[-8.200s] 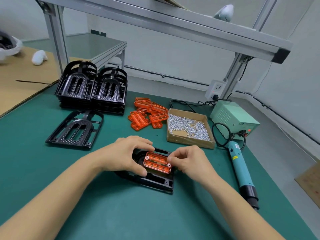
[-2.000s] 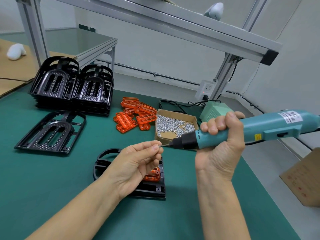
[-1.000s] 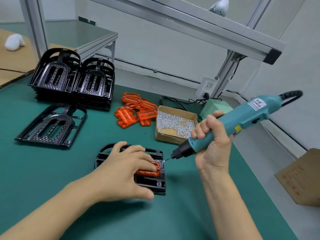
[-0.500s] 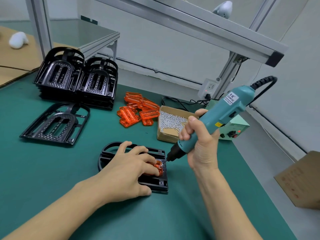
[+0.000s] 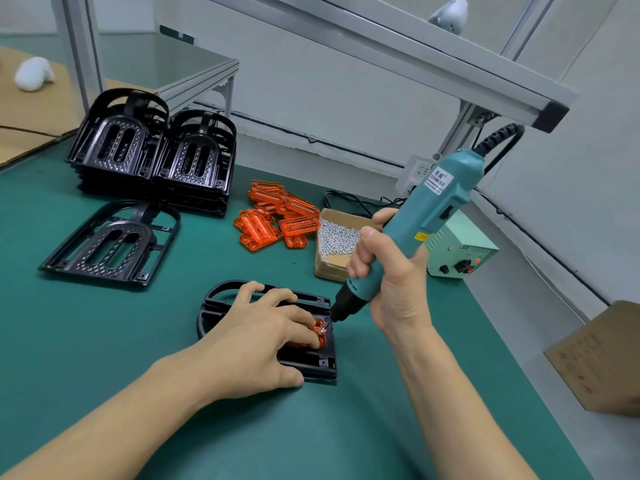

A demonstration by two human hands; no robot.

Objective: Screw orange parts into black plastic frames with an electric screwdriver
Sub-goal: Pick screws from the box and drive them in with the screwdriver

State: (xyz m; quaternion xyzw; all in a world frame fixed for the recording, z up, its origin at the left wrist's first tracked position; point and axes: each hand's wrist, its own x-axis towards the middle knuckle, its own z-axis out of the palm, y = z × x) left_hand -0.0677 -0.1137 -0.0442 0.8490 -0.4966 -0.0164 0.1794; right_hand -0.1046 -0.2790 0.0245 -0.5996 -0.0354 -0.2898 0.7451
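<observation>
Green bench mat [image 5: 86, 341]: black plastic frame [image 5: 311, 362] lies at centre, translucent orange part [image 5: 320, 332] seated in it, pressed flat by left hand [image 5: 256, 341], fingers extended. Teal electric screwdriver [image 5: 426, 216] is gripped by right hand [image 5: 391, 278], bit on the part's corner. Cardboard box of screws [image 5: 332, 244] sits behind.

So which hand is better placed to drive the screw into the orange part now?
The right hand: it grips the screwdriver, whose tip is at the orange part. The left hand presses that part onto the black frame.
</observation>
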